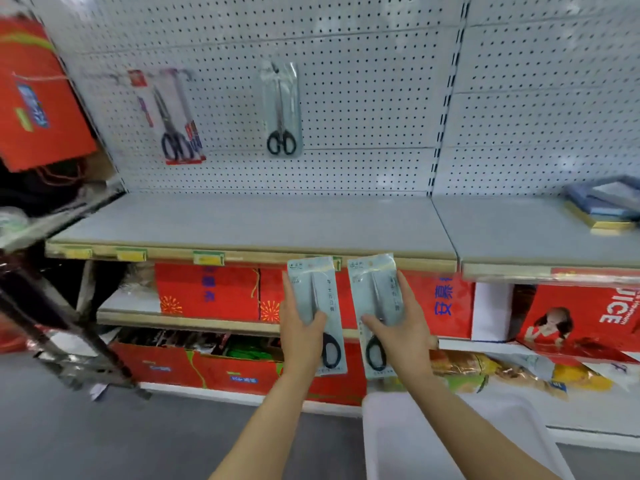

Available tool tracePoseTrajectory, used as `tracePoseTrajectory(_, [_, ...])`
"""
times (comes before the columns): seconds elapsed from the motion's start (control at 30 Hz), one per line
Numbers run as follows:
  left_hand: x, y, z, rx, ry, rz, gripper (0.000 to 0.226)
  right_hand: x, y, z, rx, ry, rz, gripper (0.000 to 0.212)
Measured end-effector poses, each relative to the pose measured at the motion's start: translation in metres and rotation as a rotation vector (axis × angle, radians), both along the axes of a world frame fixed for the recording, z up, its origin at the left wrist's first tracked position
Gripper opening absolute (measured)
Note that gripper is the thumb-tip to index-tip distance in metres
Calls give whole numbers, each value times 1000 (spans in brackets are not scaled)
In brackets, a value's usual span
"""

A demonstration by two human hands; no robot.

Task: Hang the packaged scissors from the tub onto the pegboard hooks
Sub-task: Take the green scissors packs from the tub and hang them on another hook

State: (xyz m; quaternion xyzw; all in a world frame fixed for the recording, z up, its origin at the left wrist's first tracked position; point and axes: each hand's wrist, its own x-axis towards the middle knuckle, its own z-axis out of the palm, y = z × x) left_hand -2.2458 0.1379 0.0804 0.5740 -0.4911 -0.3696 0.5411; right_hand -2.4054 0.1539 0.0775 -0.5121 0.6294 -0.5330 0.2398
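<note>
My left hand [302, 330] grips one pale blue scissors package [316, 289], held upright in front of the shelf edge. Beside it, my right hand [403, 332] grips a second, matching scissors package [375, 289]. Both packs show black handles at the bottom. The white tub [450, 434] sits low at the right, below my right arm. On the white pegboard [363, 98] above, a pack of black-handled scissors [281, 110] hangs at the centre. A red-trimmed pack of larger scissors [169, 116] hangs to its left.
A grey shelf [259, 223] runs below the pegboard, with a stack of flat items [606, 206] at its right end. Red boxes [207, 292] and snack bags [485, 372] fill the lower shelves. A red bag [38, 98] hangs at the upper left, with a metal ladder frame [62, 323] below it.
</note>
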Motion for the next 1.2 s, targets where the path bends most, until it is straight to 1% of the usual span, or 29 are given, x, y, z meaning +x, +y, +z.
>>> tracePoseTrajectory(0.23, [42,-61,74,-174,-50,-20,91,48,-49,63,-157,-22,-28,95])
tracePoseTrajectory(0.33, [48,-86,100,-234,-64,-19,91,54,-68,88,-206,-24,-19,94])
tracePoseTrajectory(0.47, [50,-113,135,-301,-64,36,94,56,-87,121,-267,-35,0,92])
tracePoseTrajectory(0.63, [51,-148,178,-398,-73,27,95,61,-110,156,-348,-43,37,92])
tracePoseTrajectory(0.9, [62,-234,237,-412,-116,-19,92,84,-164,188,-403,-77,15,94])
tracePoseTrajectory(1.03, [63,-274,245,-382,-137,-49,92,95,-190,191,-396,-78,-25,94])
tracePoseTrajectory(1.2, [64,-308,240,-354,-143,-68,91,103,-210,189,-392,-77,-62,94])
